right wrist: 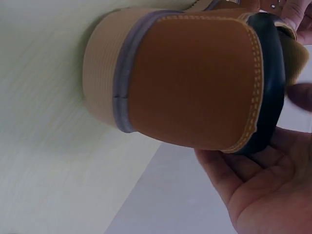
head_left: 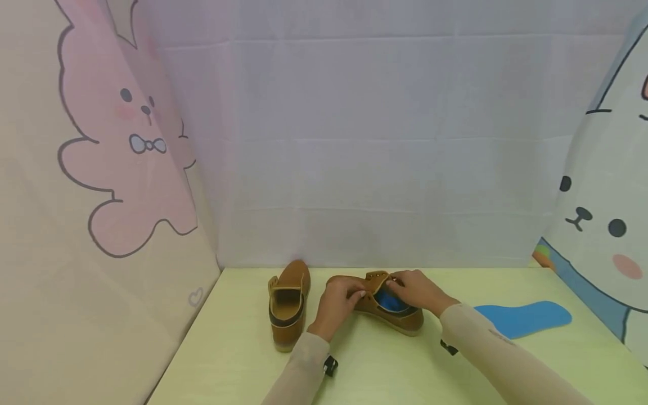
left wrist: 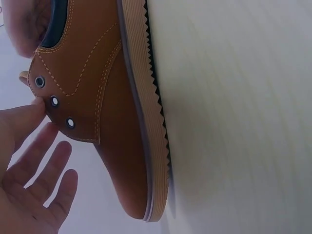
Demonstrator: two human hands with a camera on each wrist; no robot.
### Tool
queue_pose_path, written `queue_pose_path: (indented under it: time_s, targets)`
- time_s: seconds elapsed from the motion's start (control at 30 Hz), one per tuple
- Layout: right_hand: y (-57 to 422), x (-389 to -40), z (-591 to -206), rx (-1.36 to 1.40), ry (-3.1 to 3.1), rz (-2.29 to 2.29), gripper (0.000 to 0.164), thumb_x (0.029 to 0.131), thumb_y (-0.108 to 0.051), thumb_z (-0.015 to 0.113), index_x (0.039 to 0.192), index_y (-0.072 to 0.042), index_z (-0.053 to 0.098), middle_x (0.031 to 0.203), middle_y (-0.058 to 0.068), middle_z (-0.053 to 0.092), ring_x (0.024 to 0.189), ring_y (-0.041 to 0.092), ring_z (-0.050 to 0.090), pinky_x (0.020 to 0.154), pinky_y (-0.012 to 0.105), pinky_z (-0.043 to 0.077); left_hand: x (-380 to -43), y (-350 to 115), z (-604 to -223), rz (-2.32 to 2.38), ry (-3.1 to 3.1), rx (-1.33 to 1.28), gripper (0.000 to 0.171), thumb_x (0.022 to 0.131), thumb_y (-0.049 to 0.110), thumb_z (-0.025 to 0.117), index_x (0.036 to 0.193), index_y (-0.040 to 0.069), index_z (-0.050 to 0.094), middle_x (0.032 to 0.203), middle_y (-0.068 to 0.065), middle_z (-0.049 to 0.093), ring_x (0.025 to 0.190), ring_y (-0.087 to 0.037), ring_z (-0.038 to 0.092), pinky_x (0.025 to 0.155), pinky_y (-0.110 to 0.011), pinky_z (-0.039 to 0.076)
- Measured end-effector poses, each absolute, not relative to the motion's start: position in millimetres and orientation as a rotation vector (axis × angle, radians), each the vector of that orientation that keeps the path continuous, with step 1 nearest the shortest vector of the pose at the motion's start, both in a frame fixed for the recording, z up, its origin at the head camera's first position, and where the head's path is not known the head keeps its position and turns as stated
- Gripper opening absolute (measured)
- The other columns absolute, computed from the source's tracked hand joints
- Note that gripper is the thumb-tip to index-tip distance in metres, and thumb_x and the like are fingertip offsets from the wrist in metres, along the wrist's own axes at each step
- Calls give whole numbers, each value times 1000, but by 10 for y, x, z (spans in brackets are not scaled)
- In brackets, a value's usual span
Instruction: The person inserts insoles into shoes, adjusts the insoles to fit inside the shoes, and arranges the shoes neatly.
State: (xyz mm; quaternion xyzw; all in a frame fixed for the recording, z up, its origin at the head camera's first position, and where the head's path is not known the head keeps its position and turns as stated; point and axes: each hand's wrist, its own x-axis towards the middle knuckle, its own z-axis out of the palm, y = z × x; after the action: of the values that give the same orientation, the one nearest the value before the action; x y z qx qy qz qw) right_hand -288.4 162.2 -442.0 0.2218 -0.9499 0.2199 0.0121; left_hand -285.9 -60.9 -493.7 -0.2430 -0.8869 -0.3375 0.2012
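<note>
Operating from afar, I steady a brown derby shoe (head_left: 388,319) upright on the worktop (head_left: 228,365) between its mate (head_left: 288,322) and a flat blue insole (head_left: 529,319). My left hand (head_left: 337,305) pinches the eyelet flap (left wrist: 73,108) between thumb and forefinger, its other fingers parted, while my right hand (head_left: 417,289) grips the far side of the dark collar (right wrist: 270,87), fingers curled outside. I judge the step to be fitting the blue liner (head_left: 391,301) inside, the next move calling for a wide opening and the liner pressed flat.
</note>
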Motion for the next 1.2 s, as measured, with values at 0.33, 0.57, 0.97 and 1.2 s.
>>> queue_pose_path:
  time_s: [0.33, 0.57, 0.97, 1.2]
  targets:
    - [1584, -2731, -4509, 633, -3148, 736, 111, 73, -75, 56, 145, 2, 20, 134, 20, 46, 116, 33, 49, 93, 50, 42, -2706, -688, -4796, -862, -2547, -659, 10, 87, 27, 66, 95, 25, 70, 98, 14, 63, 94, -6, 56, 77, -25, 49]
    - [1555, -2746, -4549, 597, -3123, 655, 106, 69, -71, 64, 139, 2, 32, 121, 17, 56, 102, 29, 57, 83, 47, 47, -2604, -764, -4696, -845, -2539, -634, 10, 90, 26, 62, 98, 26, 68, 101, 12, 63, 91, -6, 56, 71, -24, 48]
    - [1519, -2708, -4560, 488, -3120, 686, 96, 68, -72, 64, 127, 1, 42, 93, 5, 60, 75, 17, 58, 65, 38, 50, -2427, -820, -4545, -852, -2578, -658, 12, 91, 25, 59, 99, 23, 68, 92, 14, 64, 76, 0, 55, 64, -20, 46]
    - [1469, -2702, -4529, 485, -3181, 660, 110, 65, -74, 65, 137, 3, 32, 114, 15, 58, 93, 28, 59, 77, 47, 49, -2298, -916, -4405, -805, -2546, -685, 20, 92, 26, 58, 110, 20, 65, 93, 13, 63, 81, -8, 59, 63, -20, 46]
